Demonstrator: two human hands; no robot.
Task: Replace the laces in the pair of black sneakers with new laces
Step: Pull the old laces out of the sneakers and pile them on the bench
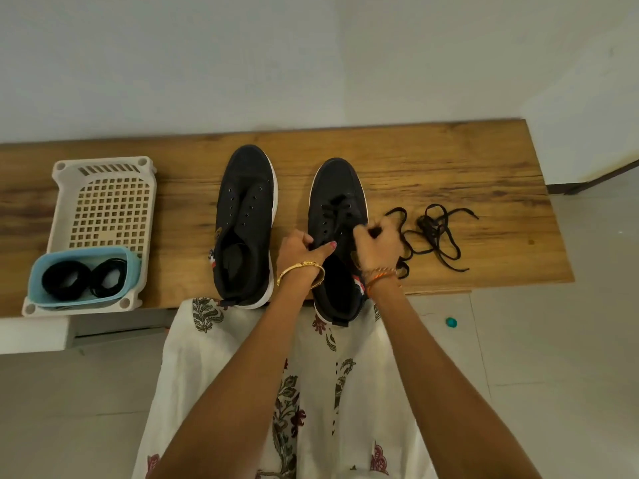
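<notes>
**Head view: old lace coming out of the right sneaker**

I had the left hand (300,245) gripping the right sneaker (337,236) at its eyelet edge to steady it on the tabletop (449,160), while the right hand (375,245) pinched the lace being pulled free. A removed lace (435,233) lay just right. The left sneaker (247,223) stood laceless; new laces (83,280) waited in the blue tub (36,278).
</notes>
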